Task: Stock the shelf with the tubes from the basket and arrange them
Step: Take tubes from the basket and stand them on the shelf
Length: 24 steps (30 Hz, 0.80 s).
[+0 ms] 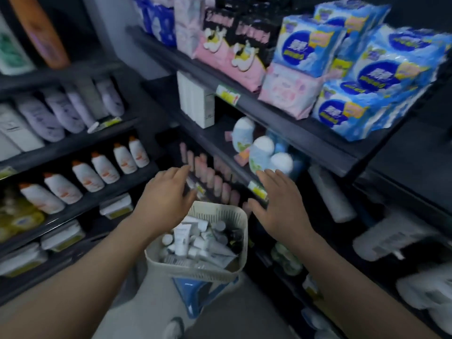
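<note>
Dark store shelving [247, 111] surrounds both hands. Left hand [166, 196] and right hand [276, 204] hover spread, empty. Below and between them, the basket [234, 216] holds tubes [182, 238]: likely light, soft, slippery; best pinched mid-body.

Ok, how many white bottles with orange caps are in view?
6 orange-capped bottles, in one slanting row on the left shelf, from the far bottle near the corner to the near bottle at the left. Others may be hidden behind.
</note>
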Each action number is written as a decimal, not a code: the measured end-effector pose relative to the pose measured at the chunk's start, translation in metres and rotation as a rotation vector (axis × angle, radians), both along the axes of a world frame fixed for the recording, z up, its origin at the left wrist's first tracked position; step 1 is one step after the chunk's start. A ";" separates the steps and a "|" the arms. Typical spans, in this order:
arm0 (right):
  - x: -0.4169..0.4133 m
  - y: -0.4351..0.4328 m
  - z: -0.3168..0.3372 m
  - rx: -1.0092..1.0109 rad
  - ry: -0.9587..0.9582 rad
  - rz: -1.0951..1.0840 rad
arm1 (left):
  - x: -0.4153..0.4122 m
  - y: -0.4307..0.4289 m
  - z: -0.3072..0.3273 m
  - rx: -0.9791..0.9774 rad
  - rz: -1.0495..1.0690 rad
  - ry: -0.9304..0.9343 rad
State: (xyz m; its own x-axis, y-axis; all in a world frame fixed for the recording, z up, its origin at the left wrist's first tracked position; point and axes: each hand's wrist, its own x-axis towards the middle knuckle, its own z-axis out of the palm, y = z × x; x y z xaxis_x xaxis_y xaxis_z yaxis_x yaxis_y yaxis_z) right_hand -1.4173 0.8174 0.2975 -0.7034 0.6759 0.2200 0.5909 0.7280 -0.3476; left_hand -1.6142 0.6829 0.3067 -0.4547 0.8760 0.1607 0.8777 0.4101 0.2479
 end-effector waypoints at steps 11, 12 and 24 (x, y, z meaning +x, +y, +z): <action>-0.137 -0.016 -0.158 -0.169 -0.130 0.029 | -0.149 -0.039 -0.143 -0.335 0.091 -0.206; -0.142 -0.016 -0.172 -0.199 -0.147 0.023 | -0.155 -0.035 -0.156 -0.366 0.085 -0.226; -0.155 -0.001 -0.303 -0.339 -0.230 -0.055 | -0.150 0.004 -0.315 -0.490 0.071 -0.506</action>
State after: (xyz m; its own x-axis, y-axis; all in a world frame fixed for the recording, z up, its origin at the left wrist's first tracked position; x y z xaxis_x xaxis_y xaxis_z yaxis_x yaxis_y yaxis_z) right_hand -1.5725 0.8166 -0.0054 -0.6691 0.7210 -0.1802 0.7158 0.5601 -0.4171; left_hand -1.7644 0.6867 -0.0080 -0.4276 0.7592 -0.4907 0.6705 0.6305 0.3911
